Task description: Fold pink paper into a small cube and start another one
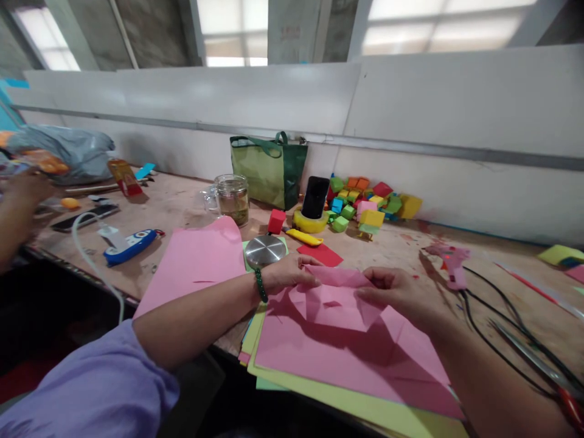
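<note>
My left hand (289, 275), with a green bead bracelet at the wrist, pinches the left upper edge of a creased pink paper (337, 296). On the opposite side my right hand (395, 291) grips the same paper between thumb and fingers. The folded paper is partly raised and has a small slit in its middle. Beneath it lies a stack of coloured sheets (365, 365), pink on top and yellow-green below. A round metal lid (265, 250) sits just beyond my left wrist. A red paper piece (320, 254) lies behind the folded sheet.
At right are a pink glue gun (454, 264) with black cord and scissors (531, 353). Behind stand a glass mug (232, 199), a green bag (269, 170), a phone (316, 196) and several paper cubes (356, 201). A yellow cutter (305, 236) lies centrally. Another person's hand (27, 188) is far left.
</note>
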